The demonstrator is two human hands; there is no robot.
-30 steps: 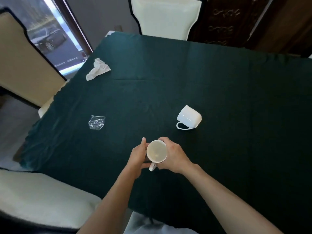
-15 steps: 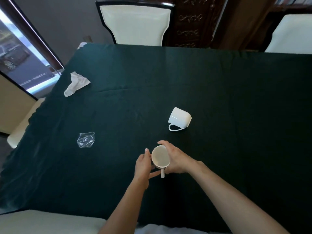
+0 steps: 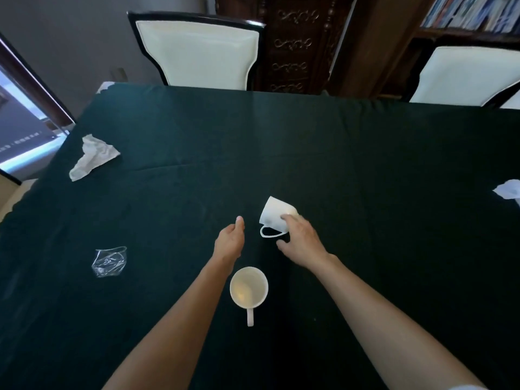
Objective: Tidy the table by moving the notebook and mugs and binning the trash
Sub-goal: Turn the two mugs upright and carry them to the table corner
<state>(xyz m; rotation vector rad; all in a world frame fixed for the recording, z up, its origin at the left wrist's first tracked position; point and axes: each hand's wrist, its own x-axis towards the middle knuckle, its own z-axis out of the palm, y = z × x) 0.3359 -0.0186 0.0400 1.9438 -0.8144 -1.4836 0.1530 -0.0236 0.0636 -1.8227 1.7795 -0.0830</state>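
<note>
An upright white mug [image 3: 248, 288] stands on the dark green tablecloth [image 3: 365, 192] near me, handle toward me, with neither hand on it. A second white mug [image 3: 274, 215] lies on its side farther out. My right hand [image 3: 302, 239] reaches onto that tipped mug, fingers curling over its lower side beside the handle. My left hand [image 3: 229, 240] hovers with straight fingers just left of it, holding nothing. A crumpled white tissue [image 3: 92, 156] lies at the far left. A clear plastic wrapper [image 3: 109, 261] lies at the near left. No notebook is in view.
Another bit of white paper [image 3: 508, 191] shows at the right edge of the table. White-cushioned chairs stand at the far side [image 3: 197, 52] and far right [image 3: 464, 74]. A carved wooden cabinet [image 3: 292, 43] stands behind them, and a window is at the left.
Both hands have let go of the upright mug, which now stands nearer me. My right hand moved forward onto the tipped mug; my left hand moved forward beside it.
</note>
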